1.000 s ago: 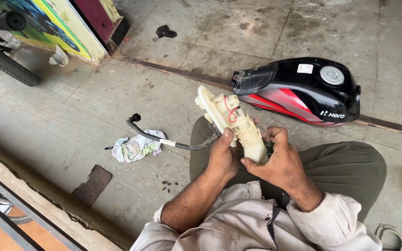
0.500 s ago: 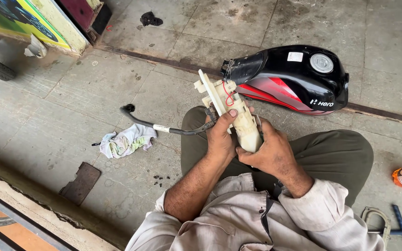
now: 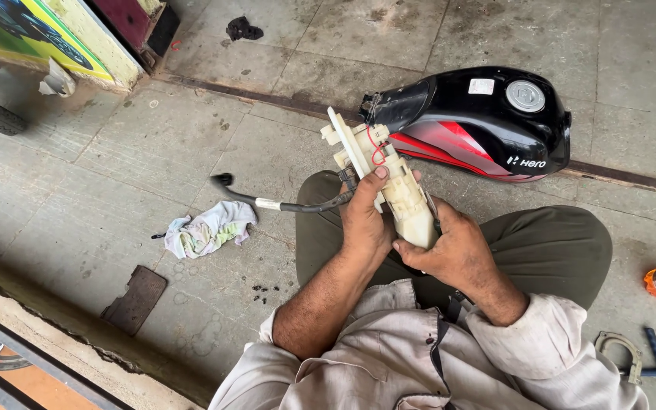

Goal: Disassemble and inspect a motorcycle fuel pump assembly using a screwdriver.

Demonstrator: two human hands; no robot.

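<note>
Head view: both hands, left hand [image 3: 366, 220] & right hand [image 3: 449, 254], fingers wrapped round cream pump unit [image 3: 389, 182]; keep grip firm, hose [image 3: 282, 203] slack.

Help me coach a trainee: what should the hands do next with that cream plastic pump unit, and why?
Probably keep the right hand gripping the pump unit at its base while the left hand thumb works at the red wire, since the thumb already rests just beside it.
</note>
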